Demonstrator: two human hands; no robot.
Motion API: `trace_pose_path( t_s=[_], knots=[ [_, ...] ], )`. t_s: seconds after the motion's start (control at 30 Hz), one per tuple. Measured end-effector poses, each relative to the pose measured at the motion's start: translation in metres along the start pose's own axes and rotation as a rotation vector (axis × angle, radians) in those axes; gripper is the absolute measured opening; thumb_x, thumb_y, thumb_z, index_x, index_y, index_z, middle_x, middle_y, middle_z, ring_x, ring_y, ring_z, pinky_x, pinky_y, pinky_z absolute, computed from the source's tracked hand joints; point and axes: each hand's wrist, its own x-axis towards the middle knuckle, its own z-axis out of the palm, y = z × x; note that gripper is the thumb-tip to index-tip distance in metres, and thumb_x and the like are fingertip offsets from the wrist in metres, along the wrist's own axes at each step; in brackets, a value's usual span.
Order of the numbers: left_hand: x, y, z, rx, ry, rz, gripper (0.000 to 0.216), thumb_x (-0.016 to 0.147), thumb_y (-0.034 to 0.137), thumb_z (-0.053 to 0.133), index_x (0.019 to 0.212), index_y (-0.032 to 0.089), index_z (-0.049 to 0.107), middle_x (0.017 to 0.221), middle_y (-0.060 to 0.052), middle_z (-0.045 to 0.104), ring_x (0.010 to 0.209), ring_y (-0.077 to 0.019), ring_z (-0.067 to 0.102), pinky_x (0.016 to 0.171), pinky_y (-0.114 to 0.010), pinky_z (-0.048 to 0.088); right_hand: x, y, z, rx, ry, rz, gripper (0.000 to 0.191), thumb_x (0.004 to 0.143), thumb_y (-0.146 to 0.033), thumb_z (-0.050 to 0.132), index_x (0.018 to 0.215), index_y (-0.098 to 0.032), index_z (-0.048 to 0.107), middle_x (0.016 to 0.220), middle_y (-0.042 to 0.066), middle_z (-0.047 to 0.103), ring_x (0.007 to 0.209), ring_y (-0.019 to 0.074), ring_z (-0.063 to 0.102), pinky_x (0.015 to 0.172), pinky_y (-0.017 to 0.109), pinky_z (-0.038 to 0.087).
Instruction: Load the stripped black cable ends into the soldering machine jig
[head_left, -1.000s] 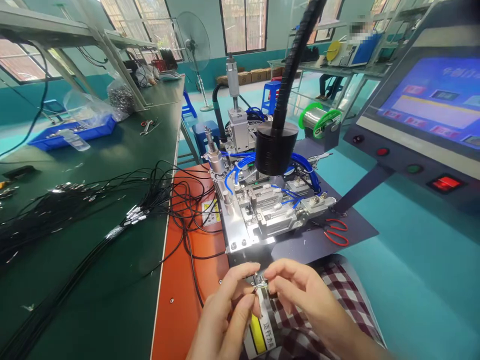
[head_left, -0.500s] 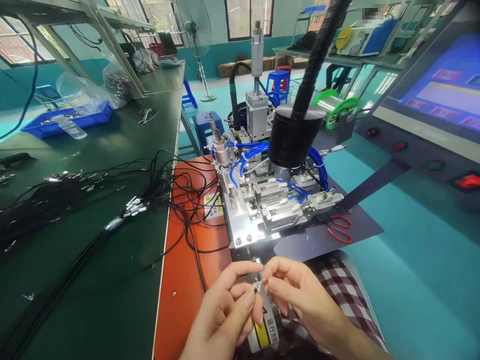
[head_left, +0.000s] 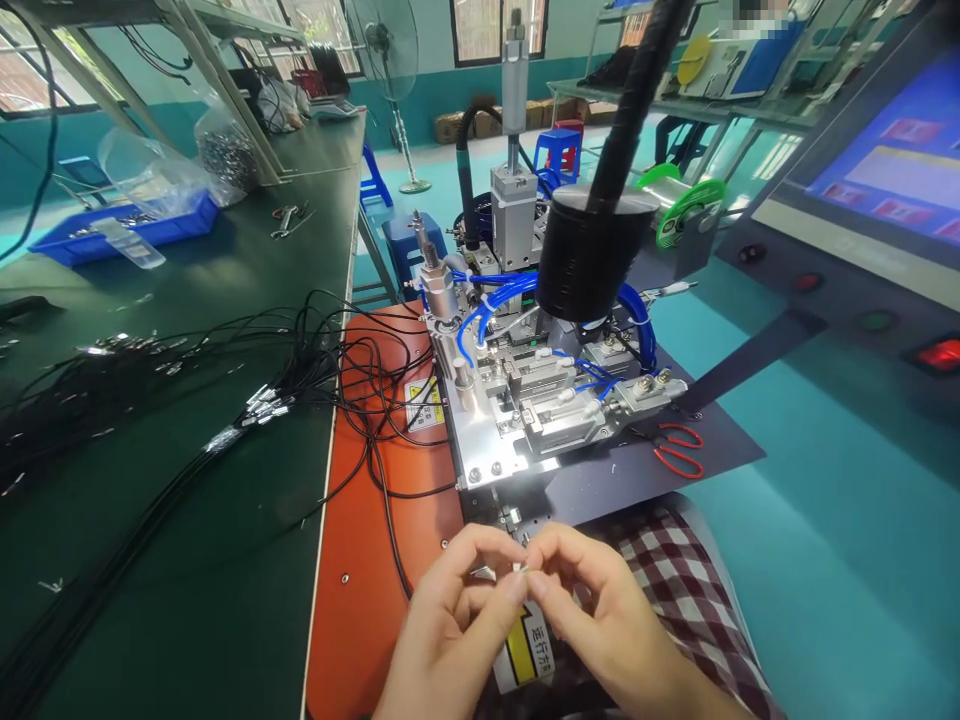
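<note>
My left hand (head_left: pixel 461 630) and my right hand (head_left: pixel 600 605) meet at the fingertips in front of the machine. Both are closed in a pinch on the thin wires (head_left: pixel 519 567) of a cable end, which my fingers mostly cover. Only a small pale bit shows between the tips. Just beyond them stands a metal machine (head_left: pixel 480 430) with blue air tubes (head_left: pixel 510 295). Below my hands is a yellow and white label (head_left: pixel 525 650).
A bundle of black cables (head_left: pixel 172 500) lies on the green bench (head_left: pixel 247 600), some trailing over the orange plate (head_left: pixel 352 620). Red-handled scissors (head_left: pixel 681 450) lie right of the machine. A black cylinder on a flexible arm (head_left: pixel 592 250) hangs above it; a control screen (head_left: pixel 892 150) stands right.
My thumbs and fingertips have drawn together over the wires, which showed more openly before. The camera view has shifted slightly.
</note>
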Motion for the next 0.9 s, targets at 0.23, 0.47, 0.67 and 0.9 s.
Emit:
trace_pose_path(
  t_s=[0.23,0.47,0.67,0.9],
  knots=[
    [0.002,-0.004,-0.003,0.011,0.041,-0.056,0.03,0.081,0.046,0.063,0.075,0.017,0.055,0.039,0.011,0.035,0.037,-0.0033,0.024,0.041,-0.018,0.015,-0.002,-0.002,-0.002,-0.071,-0.006,-0.059,0.015,0.086,-0.024,0.052,0.072,-0.018,0.055,0.066,-0.002,0.051,0.06,0.0123,0.046,0.056,0.023,0.039],
    [0.006,-0.006,-0.002,-0.083,0.054,-0.072,0.03,0.081,0.044,0.064,0.073,0.016,0.055,0.036,0.011,0.036,0.034,-0.0016,0.022,0.043,-0.018,0.015,-0.001,0.003,0.005,-0.132,0.027,-0.038,0.016,0.085,-0.022,0.054,0.069,-0.018,0.055,0.064,-0.003,0.052,0.058,0.0121,0.047,0.055,0.023,0.038],
    [0.009,-0.004,-0.002,-0.152,0.035,-0.092,0.028,0.078,0.041,0.067,0.075,0.016,0.055,0.051,0.007,0.053,0.032,0.0012,0.028,0.041,-0.017,0.016,0.007,0.005,-0.015,-0.043,-0.045,0.068,0.014,0.086,-0.028,0.057,0.076,-0.018,0.06,0.064,-0.003,0.052,0.059,0.0125,0.046,0.057,0.024,0.037],
    [0.009,-0.004,-0.002,-0.179,0.025,-0.116,0.027,0.078,0.039,0.068,0.075,0.016,0.054,0.056,0.006,0.056,0.032,0.0018,0.032,0.04,-0.017,0.016,0.016,0.0,-0.017,0.134,-0.132,0.141,0.019,0.081,-0.033,0.063,0.073,-0.017,0.06,0.06,-0.004,0.05,0.053,0.0096,0.041,0.051,0.022,0.033]
  ],
)
